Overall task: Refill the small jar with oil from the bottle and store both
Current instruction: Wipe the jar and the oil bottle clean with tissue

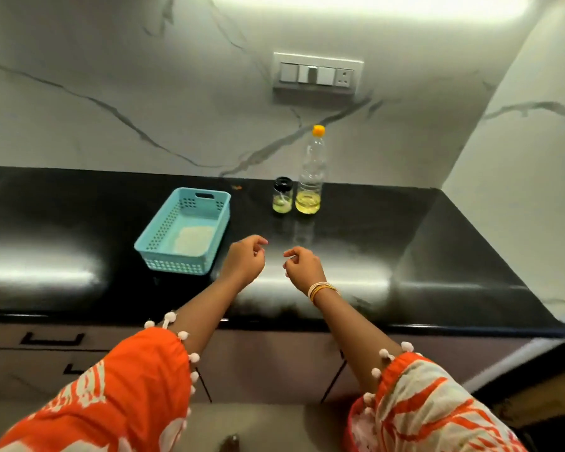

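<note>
Head view: both hands, left hand point(244, 257) and right hand point(302, 267), hang loose, holding nothing, above the black surface point(405, 243). Small jar point(282, 199) touches bottle point(310, 177).

**Surroundings: counter, wall, fittings**

Counter point(405, 243): black and glossy. It lies under the left hand point(243, 261) and the right hand point(304, 267) and runs well past each.

Wall point(111, 93): white marble with grey veins, well beyond both hands. It turns a corner far to the right of the right hand.

Switch plate point(317, 73): on the wall, above and beyond the right hand, with switches and one socket.

Speck point(237, 187): orange, on the counter beyond the left hand, near the wall.

Drawers point(274, 360): below the counter edge, nearer than the hands. A black handle point(51, 339) sits well left of the left hand.
</note>
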Demonstrator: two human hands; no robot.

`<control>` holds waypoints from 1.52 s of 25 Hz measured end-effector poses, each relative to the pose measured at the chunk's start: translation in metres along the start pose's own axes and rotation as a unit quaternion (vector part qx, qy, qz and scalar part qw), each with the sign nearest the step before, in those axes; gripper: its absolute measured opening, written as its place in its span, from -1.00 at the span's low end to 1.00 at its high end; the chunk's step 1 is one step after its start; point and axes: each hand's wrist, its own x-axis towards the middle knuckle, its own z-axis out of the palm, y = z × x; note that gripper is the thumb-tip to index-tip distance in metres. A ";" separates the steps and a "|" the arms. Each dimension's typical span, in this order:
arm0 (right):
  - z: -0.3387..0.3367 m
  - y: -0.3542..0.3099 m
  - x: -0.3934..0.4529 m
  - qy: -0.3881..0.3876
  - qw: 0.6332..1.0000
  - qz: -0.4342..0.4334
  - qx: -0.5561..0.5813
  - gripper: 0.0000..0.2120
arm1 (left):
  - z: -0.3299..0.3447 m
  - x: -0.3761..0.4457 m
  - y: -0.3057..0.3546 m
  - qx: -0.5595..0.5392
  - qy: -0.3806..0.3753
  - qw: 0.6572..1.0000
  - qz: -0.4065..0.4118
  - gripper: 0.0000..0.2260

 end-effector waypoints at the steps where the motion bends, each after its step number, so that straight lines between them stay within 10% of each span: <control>1: 0.012 -0.016 0.017 0.000 1.000 -0.010 0.002 -0.74 | -0.016 0.020 -0.010 0.004 0.026 1.000 0.003 -0.76; 13: 0.142 -0.146 0.147 -0.062 0.981 -0.162 -0.092 -0.77 | -0.113 0.137 -0.165 0.199 0.066 0.977 -0.036 -0.63; 21: 0.198 -0.168 0.194 -0.258 0.865 -0.170 -0.395 -0.55 | -0.108 0.142 -0.178 0.286 0.035 0.957 -0.035 -0.52; 27: 0.214 -0.165 0.208 -0.293 0.847 -0.127 -0.426 -0.51 | -0.106 0.142 -0.179 0.328 0.036 0.943 -0.037 -0.53; 32: 0.200 -0.166 0.205 -0.246 0.910 -0.138 -0.302 -0.78 | -0.101 0.142 -0.174 0.289 0.070 0.955 -0.009 -0.60; 38: 0.123 -0.168 0.209 0.015 0.996 -0.067 -0.048 -0.79 | -0.091 0.168 -0.132 0.174 0.107 0.979 -0.019 -0.56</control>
